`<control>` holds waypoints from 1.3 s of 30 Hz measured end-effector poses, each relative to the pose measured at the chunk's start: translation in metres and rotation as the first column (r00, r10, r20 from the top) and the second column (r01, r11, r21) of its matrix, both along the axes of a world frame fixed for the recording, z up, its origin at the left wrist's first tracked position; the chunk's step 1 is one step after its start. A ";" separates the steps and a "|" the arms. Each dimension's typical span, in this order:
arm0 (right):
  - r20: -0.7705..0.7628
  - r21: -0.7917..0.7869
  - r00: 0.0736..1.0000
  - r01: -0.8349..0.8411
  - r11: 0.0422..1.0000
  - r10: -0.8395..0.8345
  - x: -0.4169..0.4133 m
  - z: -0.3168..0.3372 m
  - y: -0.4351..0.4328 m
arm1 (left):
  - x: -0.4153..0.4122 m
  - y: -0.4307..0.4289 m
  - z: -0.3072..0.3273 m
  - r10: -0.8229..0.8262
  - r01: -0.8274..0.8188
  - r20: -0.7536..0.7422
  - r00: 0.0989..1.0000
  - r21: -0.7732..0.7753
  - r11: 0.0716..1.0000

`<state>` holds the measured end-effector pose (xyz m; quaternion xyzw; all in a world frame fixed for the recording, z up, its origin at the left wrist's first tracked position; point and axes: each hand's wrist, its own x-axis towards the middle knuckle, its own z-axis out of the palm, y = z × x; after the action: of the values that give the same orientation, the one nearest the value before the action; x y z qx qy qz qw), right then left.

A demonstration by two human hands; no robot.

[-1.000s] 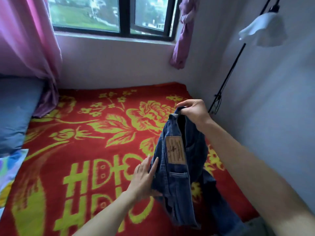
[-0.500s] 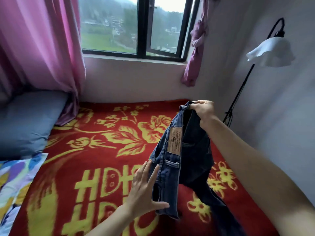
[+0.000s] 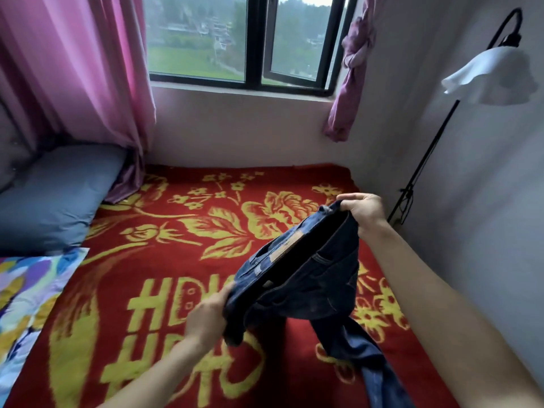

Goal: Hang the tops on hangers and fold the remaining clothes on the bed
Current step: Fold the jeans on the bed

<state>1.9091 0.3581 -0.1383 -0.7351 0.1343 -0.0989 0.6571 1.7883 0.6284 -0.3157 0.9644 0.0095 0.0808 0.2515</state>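
Denim jeans point(image 3: 318, 278) above red blanket point(image 3: 176, 260), pillow point(image 3: 53, 195), lamp point(image 3: 491, 75)

Jeans point(image 3: 309, 278), dark blue: I log them held above the red blanket point(image 3: 176, 260), waistband open. Left hand point(image 3: 209, 316) grips the 7 o'clock end, right hand point(image 3: 365, 209) the 1 o'clock end. Pillow point(image 3: 56, 198) at 9 o'clock; lamp point(image 3: 488, 75) at 2 o'clock.

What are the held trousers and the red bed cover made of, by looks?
Trousers: dark blue denim, matte; stitched seams, pocket and a tan waistband patch, probably leather or paper. Bed cover: soft woven or fleecy blanket, matte, fuzzy-edged yellow pattern; fibre unclear.
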 end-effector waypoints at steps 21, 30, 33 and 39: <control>-0.660 -0.157 0.751 -0.128 0.979 -0.007 0.023 -0.256 -0.081 | 0.056 0.001 0.081 0.262 -0.500 -0.428 0.865 -0.685 0.531; -0.583 -0.376 0.794 -0.452 0.809 0.173 -0.028 -0.244 -0.034 | 0.056 -0.010 0.080 0.361 -0.559 -0.464 0.809 -0.797 0.228; -0.630 -0.396 0.768 -0.444 0.804 0.114 -0.035 -0.233 -0.052 | 0.051 -0.003 0.081 0.389 -0.530 -0.437 0.811 -0.830 0.173; -0.389 0.028 0.921 0.013 1.000 -0.001 0.021 -0.162 -0.084 | 0.032 0.013 0.064 0.326 -0.494 -0.392 0.860 -0.801 0.340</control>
<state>1.9306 0.2742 -0.3005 -0.7296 0.2660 0.0483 0.6281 1.8199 0.6419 -0.2517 0.6596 0.3125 0.0462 0.6819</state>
